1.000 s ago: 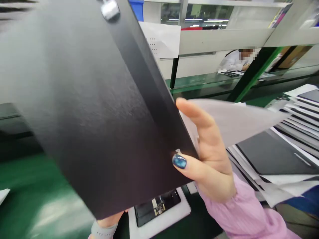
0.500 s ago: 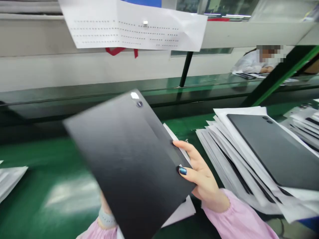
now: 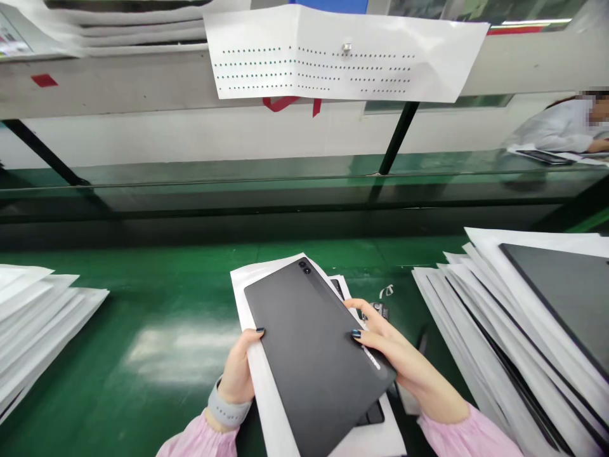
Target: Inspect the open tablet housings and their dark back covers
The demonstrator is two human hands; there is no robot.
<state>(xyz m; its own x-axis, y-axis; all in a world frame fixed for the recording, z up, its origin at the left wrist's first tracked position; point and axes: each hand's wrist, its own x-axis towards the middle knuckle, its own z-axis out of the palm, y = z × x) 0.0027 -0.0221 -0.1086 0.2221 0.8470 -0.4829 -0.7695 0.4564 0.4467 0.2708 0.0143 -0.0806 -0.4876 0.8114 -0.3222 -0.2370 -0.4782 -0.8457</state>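
Note:
A dark grey tablet, back side up with two camera lenses in its far corner, lies tilted over a white paper sheet. My left hand grips its left side, the thumb on the tablet's edge and the paper; the other fingers are hidden underneath. My right hand pinches the tablet's right edge, thumb on top, near a small white label. A dark device corner on white paper shows beneath the tablet.
Paper sheets interleaved with dark panels form a stack at the right, topped by another tablet. White sheets lie at the left. A small metallic item is beyond my right hand. A perforated paper hangs ahead; a person sits beyond.
The tablet has come down from a raised position onto the white paper. My left hand, mostly hidden behind it before, now shows at its left edge. The view has swung left.

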